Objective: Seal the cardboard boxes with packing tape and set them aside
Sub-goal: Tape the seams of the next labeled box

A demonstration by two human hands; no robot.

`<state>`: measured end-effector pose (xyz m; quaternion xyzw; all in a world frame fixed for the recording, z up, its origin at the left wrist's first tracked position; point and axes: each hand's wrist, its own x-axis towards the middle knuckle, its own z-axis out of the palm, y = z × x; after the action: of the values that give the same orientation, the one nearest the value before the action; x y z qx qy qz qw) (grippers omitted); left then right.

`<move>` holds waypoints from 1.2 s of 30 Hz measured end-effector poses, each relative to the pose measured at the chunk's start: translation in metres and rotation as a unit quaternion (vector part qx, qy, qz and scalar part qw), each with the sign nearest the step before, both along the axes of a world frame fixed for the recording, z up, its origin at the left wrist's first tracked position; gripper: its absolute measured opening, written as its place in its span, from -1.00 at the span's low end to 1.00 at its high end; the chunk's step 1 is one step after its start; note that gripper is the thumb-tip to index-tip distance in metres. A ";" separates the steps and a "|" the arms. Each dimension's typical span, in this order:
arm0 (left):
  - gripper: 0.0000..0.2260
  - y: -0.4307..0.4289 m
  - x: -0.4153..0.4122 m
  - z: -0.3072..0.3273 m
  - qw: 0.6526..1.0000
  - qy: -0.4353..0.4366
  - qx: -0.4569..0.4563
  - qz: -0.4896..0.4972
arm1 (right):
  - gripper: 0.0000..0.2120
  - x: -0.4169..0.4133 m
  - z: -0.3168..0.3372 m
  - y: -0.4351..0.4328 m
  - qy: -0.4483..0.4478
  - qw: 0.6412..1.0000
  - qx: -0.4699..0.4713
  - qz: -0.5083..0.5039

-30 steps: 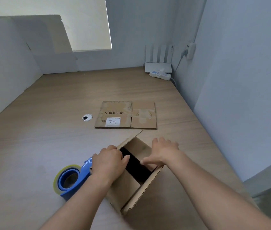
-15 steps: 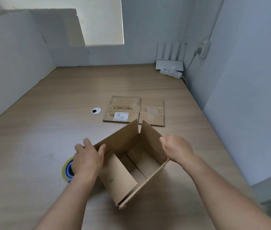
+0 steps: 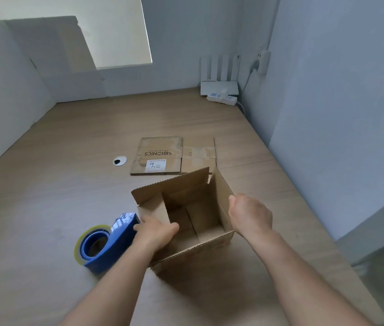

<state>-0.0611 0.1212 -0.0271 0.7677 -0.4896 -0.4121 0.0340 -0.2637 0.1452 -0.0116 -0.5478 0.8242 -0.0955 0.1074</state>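
Cardboard box point(image 3: 200, 220) sits open-topped; left hand point(image 3: 155, 232) and right hand point(image 3: 249, 215) curl fingers over its opposite walls, tape dispenser point(image 3: 106, 243) just beside the left hand.

White router point(image 3: 219, 87), power strip point(image 3: 221, 99) far corner; grommet point(image 3: 120, 160) on table point(image 3: 45, 184).

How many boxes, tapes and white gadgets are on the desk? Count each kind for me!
Boxes: 2, the open box and the flat box
Tape: 1, the tape dispenser
White gadgets: 2, the router and the power strip
Total: 5
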 end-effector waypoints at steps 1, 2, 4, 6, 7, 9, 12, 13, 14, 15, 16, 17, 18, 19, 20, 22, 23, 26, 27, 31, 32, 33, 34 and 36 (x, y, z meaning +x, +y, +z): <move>-0.37 -0.002 0.004 0.004 0.999 0.048 -0.013 0.012 | -0.61 -0.004 0.000 -0.002 -0.004 1.000 0.001 -0.008; -0.49 -0.003 0.011 0.009 0.994 0.101 -0.033 0.033 | -0.61 -0.007 0.000 -0.006 -0.007 1.000 0.000 -0.015; -0.60 -0.002 0.028 0.017 0.978 0.175 -0.070 0.089 | -0.60 -0.016 -0.001 -0.016 -0.012 1.000 -0.005 -0.027; -0.59 0.004 0.045 0.020 0.964 0.219 -0.072 0.135 | -0.61 -0.025 -0.001 -0.028 -0.031 0.999 -0.012 -0.041; -0.59 0.010 0.051 0.021 0.960 0.235 -0.062 0.142 | -0.63 -0.029 -0.001 -0.034 -0.045 0.998 -0.013 -0.046; -0.56 0.019 0.055 0.019 0.958 0.247 -0.042 0.136 | -0.67 -0.030 0.000 -0.042 -0.066 0.997 -0.014 -0.045; -0.23 0.018 0.052 0.021 0.982 0.166 -0.075 0.056 | -0.64 -0.023 0.006 -0.042 -0.093 0.994 -0.021 -0.056; -0.15 0.012 0.052 0.021 0.985 0.127 -0.114 0.023 | -0.56 -0.018 0.009 -0.036 -0.098 0.992 -0.033 -0.072; -0.10 0.005 0.052 0.021 0.983 0.095 -0.155 -0.002 | -0.47 -0.014 0.011 -0.028 -0.098 0.990 -0.047 -0.092; -0.08 -0.004 0.053 0.020 0.979 0.074 -0.190 -0.020 | -0.40 -0.009 0.015 -0.017 -0.094 0.987 -0.059 -0.113; -0.07 -0.012 0.053 0.021 0.975 0.061 -0.212 -0.030 | -0.36 -0.004 0.016 -0.006 -0.090 0.985 -0.065 -0.132; -0.08 -0.021 0.053 0.022 0.972 0.055 -0.226 -0.038 | -0.34 0.001 0.017 0.007 -0.093 0.983 -0.062 -0.146; -0.08 -0.028 0.052 0.023 0.970 0.053 -0.234 -0.047 | -0.33 0.007 0.017 0.019 -0.097 0.983 -0.050 -0.149; -0.08 -0.034 0.051 0.025 0.969 0.046 -0.236 -0.060 | -0.33 0.015 0.017 0.030 -0.100 0.984 -0.026 -0.143; -0.10 -0.040 0.048 0.026 0.969 0.032 -0.231 -0.080 | -0.32 0.023 0.016 0.037 -0.099 0.987 0.003 -0.129; -0.22 -0.047 0.042 0.029 0.971 -0.014 -0.206 -0.121 | -0.33 0.042 0.016 0.044 -0.111 0.987 0.067 -0.089; -0.35 -0.049 0.039 0.030 0.971 -0.038 -0.194 -0.133 | -0.37 0.050 0.015 0.045 -0.128 0.985 0.088 -0.074; -0.73 -0.046 0.035 0.035 0.968 -0.075 -0.182 -0.153 | -0.60 0.059 0.010 0.042 -0.221 0.969 0.076 -0.083; -0.78 -0.041 0.033 0.035 0.966 -0.077 -0.177 -0.172 | -0.69 0.058 0.011 0.042 -0.234 0.965 0.068 -0.098; -0.77 -0.010 0.024 0.028 0.962 -0.037 -0.178 -0.206 | -0.82 0.048 0.015 0.047 -0.181 0.974 0.084 -0.107; -0.73 -0.002 0.023 0.025 0.966 0.001 -0.174 -0.189 | -0.87 0.046 0.014 0.048 -0.154 0.980 0.081 -0.098; -0.70 0.005 0.022 0.023 0.970 0.039 -0.172 -0.166 | -0.93 0.042 0.013 0.049 -0.126 0.985 0.070 -0.091; -0.68 0.010 0.023 0.021 0.972 0.068 -0.175 -0.141 | -0.94 0.039 0.014 0.049 -0.101 0.990 0.046 -0.086; -0.65 0.022 0.025 0.023 0.970 0.104 -0.202 -0.092 | -0.89 0.033 0.022 0.046 -0.074 0.994 -0.025 -0.071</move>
<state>-0.0359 0.1430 -0.0040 0.6496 -0.6249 -0.3836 0.2007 -0.2304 0.1913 0.0103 -0.4818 0.8482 -0.1635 0.1472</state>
